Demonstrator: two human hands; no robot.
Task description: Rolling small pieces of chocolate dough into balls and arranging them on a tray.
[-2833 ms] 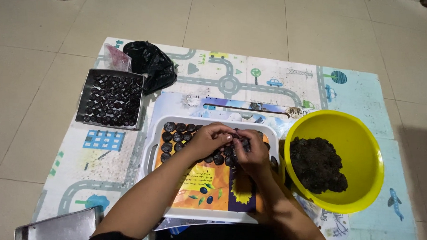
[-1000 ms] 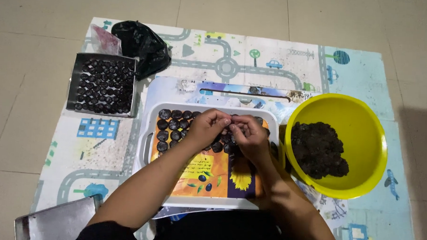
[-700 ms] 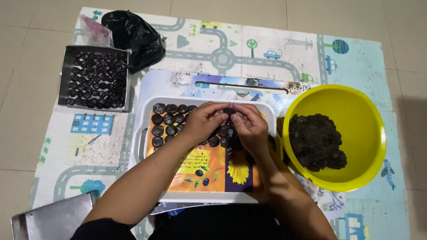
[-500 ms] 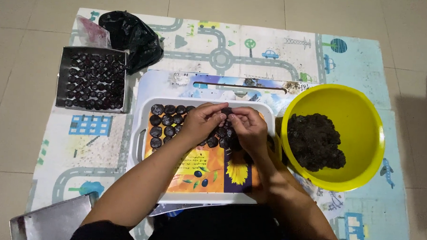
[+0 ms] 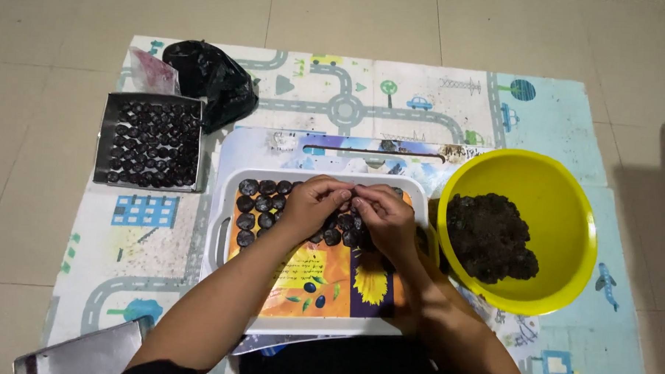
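Currently shaping a dark lump [image 5: 350, 197] | pinched between fingertips of left hand [image 5: 313, 206] and right hand [image 5: 384, 218], both closed on it | held just above white tray [image 5: 220, 227] and its dark balls [image 5: 262, 205] | judged next: set beside row; yellow bowl [image 5: 567, 217] right of grip.

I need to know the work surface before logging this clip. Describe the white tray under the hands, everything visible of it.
The white tray is a rectangular, plastic-looking piece with rounded corners, a raised rim and a cut-out handle on its left side. Its floor bears a bright orange print with a sunflower and dark olives. It lies flat on the play mat, partly over a printed sheet, close beside the yellow bowl. Rows of dark round pieces fill its far part. The left hand and right hand meet over it.
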